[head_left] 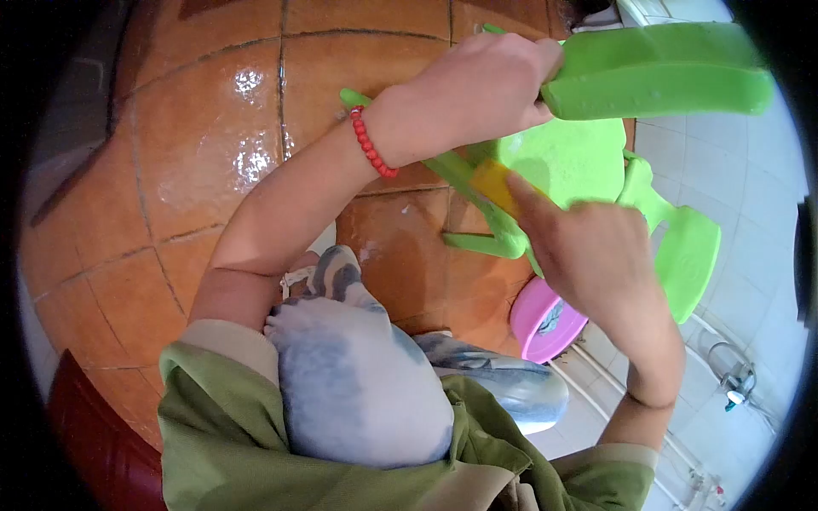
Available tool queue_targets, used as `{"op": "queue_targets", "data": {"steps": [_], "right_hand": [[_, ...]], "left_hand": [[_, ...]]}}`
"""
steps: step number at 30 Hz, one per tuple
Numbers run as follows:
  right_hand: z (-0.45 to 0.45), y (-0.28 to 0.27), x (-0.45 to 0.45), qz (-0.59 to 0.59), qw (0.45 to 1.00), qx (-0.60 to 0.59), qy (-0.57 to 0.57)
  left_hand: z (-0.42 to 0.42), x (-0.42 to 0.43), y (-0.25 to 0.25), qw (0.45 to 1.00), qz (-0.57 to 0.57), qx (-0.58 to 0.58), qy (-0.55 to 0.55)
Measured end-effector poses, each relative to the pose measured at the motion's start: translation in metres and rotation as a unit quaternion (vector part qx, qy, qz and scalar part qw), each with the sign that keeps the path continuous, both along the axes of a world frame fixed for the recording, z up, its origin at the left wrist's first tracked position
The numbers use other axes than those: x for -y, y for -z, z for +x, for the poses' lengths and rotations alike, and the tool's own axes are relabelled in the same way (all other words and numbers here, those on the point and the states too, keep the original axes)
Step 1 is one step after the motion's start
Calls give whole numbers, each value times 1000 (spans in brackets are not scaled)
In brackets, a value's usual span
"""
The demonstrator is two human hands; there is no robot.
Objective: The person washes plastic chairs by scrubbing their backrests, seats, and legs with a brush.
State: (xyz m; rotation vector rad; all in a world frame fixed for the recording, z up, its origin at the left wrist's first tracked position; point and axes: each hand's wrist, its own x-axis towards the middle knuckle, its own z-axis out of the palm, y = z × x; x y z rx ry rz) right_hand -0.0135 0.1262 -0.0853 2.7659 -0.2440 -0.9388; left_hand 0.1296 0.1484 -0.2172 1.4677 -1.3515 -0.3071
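A light green plastic chair is tilted in front of me above the tiled floor. My left hand, with a red bead bracelet at the wrist, is closed around the chair at the near end of its broad upper panel; the fingertips are partly hidden. In my right hand is a yellow sponge, pressed against a narrow bar of the chair beside the seat. The right hand is slightly blurred, and its fingers partly cover the sponge.
Below the chair stands a pink basin with greyish cloth inside. The orange tile floor looks wet and shiny. A tap and white pipes run along the white tiled wall at right. A dark red object lies lower left.
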Motion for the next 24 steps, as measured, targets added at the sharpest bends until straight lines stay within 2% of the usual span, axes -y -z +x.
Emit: {"op": "queue_targets", "data": {"steps": [3,5,6,9,11,13,14,17,18,19,21,22,24], "right_hand": [[-3,-2,-4,-22,1000,-17,-6],[3,44,-4,-13,999,29,-16],[10,73,-4,-44,996,25,-70],[2,146,6,-36,981,83,-169],[11,145,1,-36,972,143,-182],[19,105,-15,-39,997,49,-45],[26,83,-23,-20,993,-76,88],[26,60,-26,-47,997,-61,28],[28,73,-29,-27,999,36,25],[23,119,-38,26,968,240,75],[70,177,-40,32,924,188,331],[106,179,-31,-19,863,-74,499],[129,169,-24,30,925,-121,359]], "left_hand": [[-3,4,4,999,-22,-26,10],[-12,6,6,999,-28,-35,0],[-15,10,10,999,-45,-23,-13],[-17,6,-3,998,50,-36,-21],[-19,7,-5,995,90,-28,-18],[-19,6,-7,994,104,-38,-17],[-19,6,-7,995,98,-26,-14],[-14,2,-24,997,76,-7,-33],[-17,2,-22,996,57,12,-72],[-17,2,-20,996,48,22,-71],[-17,3,-14,997,32,37,-66],[-19,3,-12,997,42,36,-61],[-21,6,-12,996,63,32,-49]]}}
